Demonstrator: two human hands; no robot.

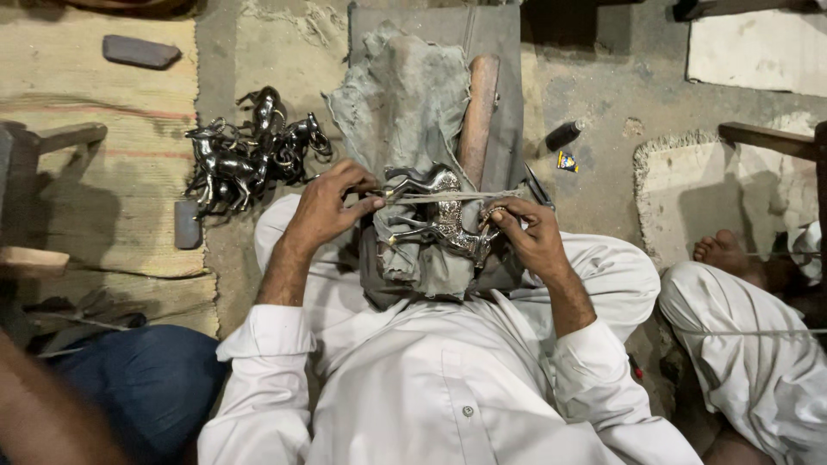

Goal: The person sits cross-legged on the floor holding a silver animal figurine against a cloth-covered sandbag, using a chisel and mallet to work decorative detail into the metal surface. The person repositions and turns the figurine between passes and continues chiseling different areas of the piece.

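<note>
1. Nearest the camera is the person's own white shirt (448,387), with both sleeves running up toward the silver horse figurine (441,215), the landmark for everything below.
2. The horse figurine lies on its side on a grey cloth (405,103) spread over the person's lap, its legs pointing toward the left hand.
3. The left hand (326,209) sits just left of the horse figurine, its fingers pinched shut on one end of a thin strip (457,196) stretched across the figurine's body.
4. The right hand (527,231) is just right of the horse figurine, with its fingers curled closed around the figurine's end and the other end of the strip; which of the two they grip more firmly cannot be told.
5. Beyond the horse figurine, touching the cloth, lies a wooden handle (476,112), pointing away from the person.
6. Left of and beyond the horse figurine, well apart from it, a heap of dark metal horses (250,153) rests on the floor at the edge of a woven mat (103,164).
7. Right of the horse figurine, a small dark bottle (563,135) lies on the floor.
8. Farther right, another person's bare foot (726,254) shows.
</note>
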